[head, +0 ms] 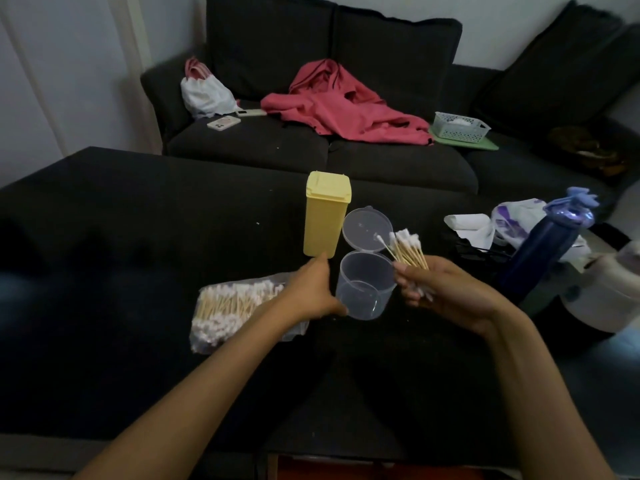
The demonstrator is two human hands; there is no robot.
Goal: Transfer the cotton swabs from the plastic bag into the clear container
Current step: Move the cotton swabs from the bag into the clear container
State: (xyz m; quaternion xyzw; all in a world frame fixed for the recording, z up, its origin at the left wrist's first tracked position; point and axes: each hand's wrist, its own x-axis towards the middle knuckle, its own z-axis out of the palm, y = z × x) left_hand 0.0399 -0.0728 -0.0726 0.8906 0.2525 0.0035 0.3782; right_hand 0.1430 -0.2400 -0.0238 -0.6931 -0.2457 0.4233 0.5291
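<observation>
The clear container stands on the dark surface with its hinged lid flipped open behind it; it looks empty inside. My left hand grips its left side. My right hand holds a bundle of cotton swabs just right of the container's rim, their white tips pointing up and away. The plastic bag lies to the left, holding several more swabs, partly hidden by my left forearm.
A yellow box stands right behind the container. A blue bottle, a plastic bag and papers crowd the right side. Behind is a dark sofa with a red garment, a white basket and phones.
</observation>
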